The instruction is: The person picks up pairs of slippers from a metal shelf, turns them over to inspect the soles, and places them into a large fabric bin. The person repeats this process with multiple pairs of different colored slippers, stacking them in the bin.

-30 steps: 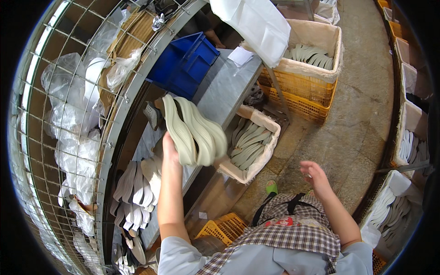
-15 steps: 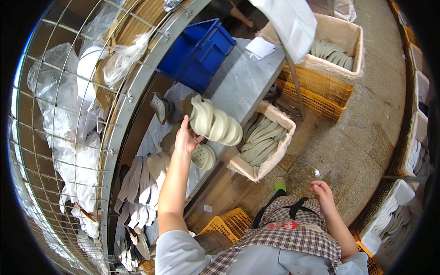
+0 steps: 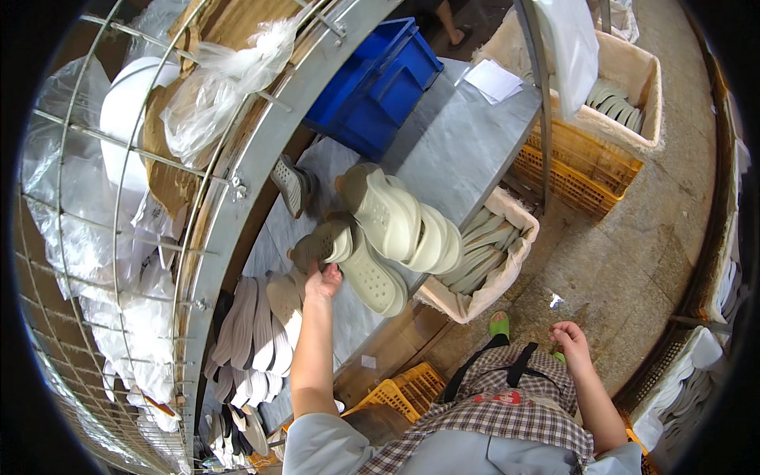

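Note:
My left hand [image 3: 323,282] is at the near edge of a grey-green clog [image 3: 324,241] on the table, its fingers partly hidden and closed on the clog. Beside it lies another pale green clog [image 3: 374,281] with holes in its upper. Farther right, a nested stack of pale green clogs [image 3: 419,229] leans across the grey table [image 3: 443,150] toward its right edge. My right hand [image 3: 571,344] hangs at my right side over the apron, away from the table. Its fingers are curled; whatever they may hold is too small to make out.
A dark grey clog [image 3: 291,186] stands near the wire rack [image 3: 229,186]. Behind it sits a blue crate [image 3: 376,87], with white papers [image 3: 492,81] to its right. Lined baskets of strips [image 3: 518,285] stand beyond the table. Grey and white shoe parts [image 3: 253,324] are piled at left.
My left hand has moved from the stack of clogs down to the grey-green clog. The stack now sits farther right in view. My right hand stays by my side, fingers curled.

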